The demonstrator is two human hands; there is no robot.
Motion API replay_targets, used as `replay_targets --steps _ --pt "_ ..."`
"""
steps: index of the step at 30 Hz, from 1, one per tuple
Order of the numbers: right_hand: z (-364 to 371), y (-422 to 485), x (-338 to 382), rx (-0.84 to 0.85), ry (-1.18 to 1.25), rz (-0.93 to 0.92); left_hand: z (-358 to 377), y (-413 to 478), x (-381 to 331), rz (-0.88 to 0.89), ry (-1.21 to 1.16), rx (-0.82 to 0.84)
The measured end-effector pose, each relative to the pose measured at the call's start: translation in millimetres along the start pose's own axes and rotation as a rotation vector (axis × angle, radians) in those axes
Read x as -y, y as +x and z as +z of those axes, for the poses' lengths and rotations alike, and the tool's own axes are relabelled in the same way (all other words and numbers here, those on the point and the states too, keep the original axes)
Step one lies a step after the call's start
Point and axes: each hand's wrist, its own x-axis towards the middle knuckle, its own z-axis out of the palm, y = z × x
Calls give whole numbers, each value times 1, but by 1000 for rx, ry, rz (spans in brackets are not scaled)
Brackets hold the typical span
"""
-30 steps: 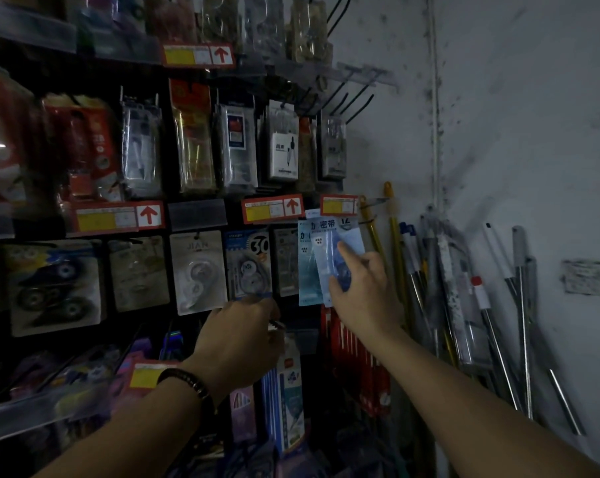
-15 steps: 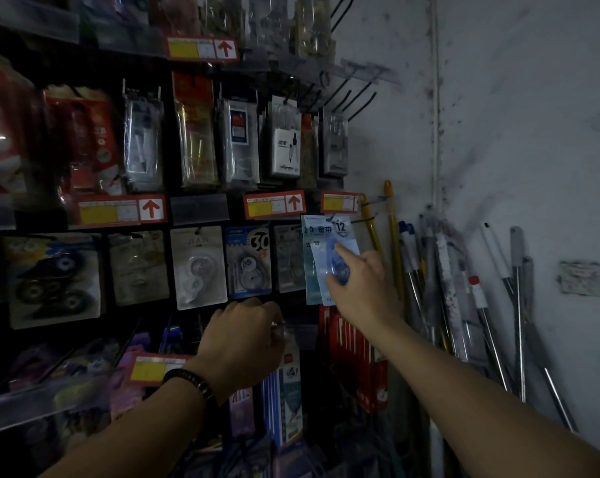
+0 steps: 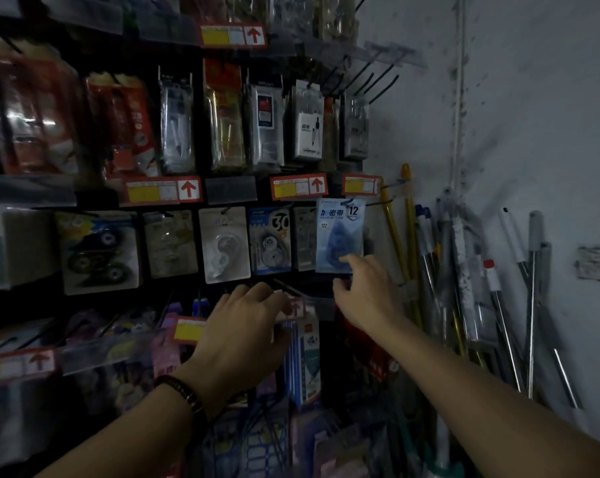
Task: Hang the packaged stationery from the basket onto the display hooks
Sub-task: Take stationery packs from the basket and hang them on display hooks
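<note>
**Item: blue correction-tape pack (image 3: pixel 340 232).** Hung on the display hook (image 3: pixel 378 203) at the right end of the middle row, flat and face-out, so it counts as hung rather than in transit. Its header slot sits just beneath a red-and-yellow price label (image 3: pixel 360 185) at 12 o'clock.

**Right hand (image 3: pixel 364 291).** At 6 o'clock of the pack. The fingers are loosely spread, the fingertips (image 3: pixel 347 261) touch the lower edge of the card, and the thumb sits apart beneath. This reads as steadying the pack so it hangs square, not as a grasp.

**Left hand (image 3: pixel 243 326).** At 7 o'clock, one row down, with a dark bead bracelet (image 3: pixel 179 391) on the wrist. The fingers bend over the front of a lower rail label (image 3: pixel 293 307). In this dim light I cannot tell whether they hold anything. It is probably bracing there.

**Neighbours.** At 9 o'clock a blue "30" tape pack (image 3: pixel 269 239), then a white card pack (image 3: pixel 223 244). At 1 o'clock, higher up, bare black hooks (image 3: pixel 378 77), free for stock.

**Surroundings.** At 3 o'clock a bundle of long poles (image 3: pixel 429 270) leans in the corner against the stained grey wall (image 3: pixel 533 98), close enough to crowd a reach to that end hook.
</note>
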Motion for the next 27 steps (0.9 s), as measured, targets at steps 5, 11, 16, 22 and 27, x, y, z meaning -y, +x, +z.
replay_targets --steps 5,11,16,22,27 --pt "-6 -74 19 71 55 -95 1 -69 0 12 -33 88" --pt "37 -198 39 319 168 -165 23 -192 4 -85 -29 261" --pt "104 -339 33 676 244 -47 65 -332 12 -213 -74 436" --pt "186 -512 8 1011 253 108 146 -475 -1 -337 -163 746" --pt "231 -615 -27 1100 306 349 207 -561 -9 -442 -262 871"
